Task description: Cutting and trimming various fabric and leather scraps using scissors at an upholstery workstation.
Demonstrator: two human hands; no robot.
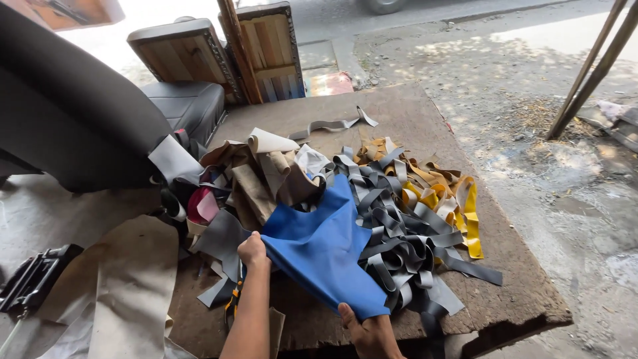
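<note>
Bare wooden board [405,110] lies open beyond the scrap heap [392,219] and along its right edge, giving clear passage. Left of the heap, a black seat [73,126] and draped beige sheet [126,286] block the way. Behind the heap, wooden frames [199,56] stand upright.

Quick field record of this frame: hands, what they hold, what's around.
left hand: grips the left edge of the blue sheet
right hand: grips the sheet's near corner
sheet: spread over a pile of scraps
grey strips: tangled heap right of the sheet
yellow strips: far right of the heap
beige offcuts: behind the sheet
surface: worn wooden board
left side: black seat
</note>
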